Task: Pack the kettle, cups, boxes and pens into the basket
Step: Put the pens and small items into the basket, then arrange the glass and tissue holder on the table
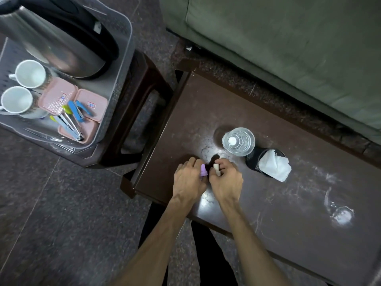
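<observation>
Though fists hide most, purple pen (203, 169) and cream pen (216, 169) protrude.

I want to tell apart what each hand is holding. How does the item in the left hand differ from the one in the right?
The purple item sits in the left hand; the cream item sits in the right hand. The purple one has a stepped shape, narrower at its top; the cream one looks plain and straight-sided. Both are small, mostly hidden by fingers, and held over the dark table; what they are is unclear.
</observation>
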A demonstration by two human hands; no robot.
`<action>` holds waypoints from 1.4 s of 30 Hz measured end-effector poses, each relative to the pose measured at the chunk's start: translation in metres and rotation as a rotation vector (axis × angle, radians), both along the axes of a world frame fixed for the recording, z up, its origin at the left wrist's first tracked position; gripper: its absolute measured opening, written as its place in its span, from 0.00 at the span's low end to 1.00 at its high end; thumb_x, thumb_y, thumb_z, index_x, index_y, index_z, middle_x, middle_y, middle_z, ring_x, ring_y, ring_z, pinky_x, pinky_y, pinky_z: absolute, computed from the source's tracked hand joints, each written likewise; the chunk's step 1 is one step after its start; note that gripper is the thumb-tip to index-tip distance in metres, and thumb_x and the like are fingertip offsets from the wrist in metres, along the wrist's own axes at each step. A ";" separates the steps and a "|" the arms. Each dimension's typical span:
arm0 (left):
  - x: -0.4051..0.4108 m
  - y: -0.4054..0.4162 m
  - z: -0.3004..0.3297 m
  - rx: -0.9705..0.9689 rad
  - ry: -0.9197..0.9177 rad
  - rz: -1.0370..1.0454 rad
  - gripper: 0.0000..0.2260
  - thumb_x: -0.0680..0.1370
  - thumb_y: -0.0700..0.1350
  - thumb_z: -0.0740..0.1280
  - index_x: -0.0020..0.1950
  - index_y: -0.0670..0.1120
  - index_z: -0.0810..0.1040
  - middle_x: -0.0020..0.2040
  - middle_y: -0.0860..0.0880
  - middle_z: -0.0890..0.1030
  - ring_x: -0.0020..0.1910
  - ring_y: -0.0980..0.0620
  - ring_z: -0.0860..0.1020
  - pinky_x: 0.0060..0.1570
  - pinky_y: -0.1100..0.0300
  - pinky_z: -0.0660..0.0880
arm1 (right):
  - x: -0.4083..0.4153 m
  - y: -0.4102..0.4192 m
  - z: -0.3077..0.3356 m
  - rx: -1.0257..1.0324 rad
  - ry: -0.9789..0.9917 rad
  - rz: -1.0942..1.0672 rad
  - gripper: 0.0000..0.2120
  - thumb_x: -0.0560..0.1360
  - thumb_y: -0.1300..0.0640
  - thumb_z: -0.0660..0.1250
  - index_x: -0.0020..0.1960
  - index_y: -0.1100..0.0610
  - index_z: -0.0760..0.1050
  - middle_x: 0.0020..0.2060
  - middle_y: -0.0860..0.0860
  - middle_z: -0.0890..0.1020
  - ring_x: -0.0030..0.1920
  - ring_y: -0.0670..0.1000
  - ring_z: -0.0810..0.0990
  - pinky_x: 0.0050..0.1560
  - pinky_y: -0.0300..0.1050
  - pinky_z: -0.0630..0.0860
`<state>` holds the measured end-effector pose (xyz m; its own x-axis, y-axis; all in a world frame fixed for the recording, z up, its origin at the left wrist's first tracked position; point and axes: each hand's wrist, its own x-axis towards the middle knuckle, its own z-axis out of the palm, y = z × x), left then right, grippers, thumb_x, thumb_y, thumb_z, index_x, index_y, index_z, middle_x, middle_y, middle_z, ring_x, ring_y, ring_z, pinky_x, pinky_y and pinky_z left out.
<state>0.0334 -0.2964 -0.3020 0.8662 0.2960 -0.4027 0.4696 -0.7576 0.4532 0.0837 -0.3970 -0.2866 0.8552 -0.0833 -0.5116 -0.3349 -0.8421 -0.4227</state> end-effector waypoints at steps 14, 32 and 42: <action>0.006 0.172 0.112 0.282 -0.489 0.713 0.07 0.74 0.44 0.74 0.50 0.51 0.82 0.43 0.55 0.82 0.45 0.51 0.80 0.55 0.57 0.62 | 0.031 0.197 0.089 0.540 -0.241 0.156 0.12 0.69 0.54 0.71 0.52 0.48 0.83 0.44 0.43 0.84 0.42 0.44 0.83 0.45 0.43 0.82; -0.053 0.272 0.116 0.214 -0.084 0.678 0.24 0.72 0.58 0.68 0.63 0.47 0.82 0.60 0.44 0.80 0.60 0.40 0.74 0.58 0.45 0.65 | -0.015 0.290 0.092 0.400 -0.275 0.626 0.09 0.75 0.53 0.72 0.54 0.53 0.85 0.49 0.48 0.86 0.52 0.52 0.78 0.56 0.53 0.76; -0.025 0.184 0.119 0.206 -0.476 0.490 0.13 0.69 0.41 0.71 0.53 0.43 0.84 0.52 0.43 0.82 0.53 0.36 0.80 0.52 0.44 0.71 | -0.004 0.186 0.101 0.323 -0.313 0.258 0.07 0.71 0.62 0.72 0.47 0.52 0.85 0.45 0.44 0.87 0.48 0.48 0.82 0.54 0.38 0.75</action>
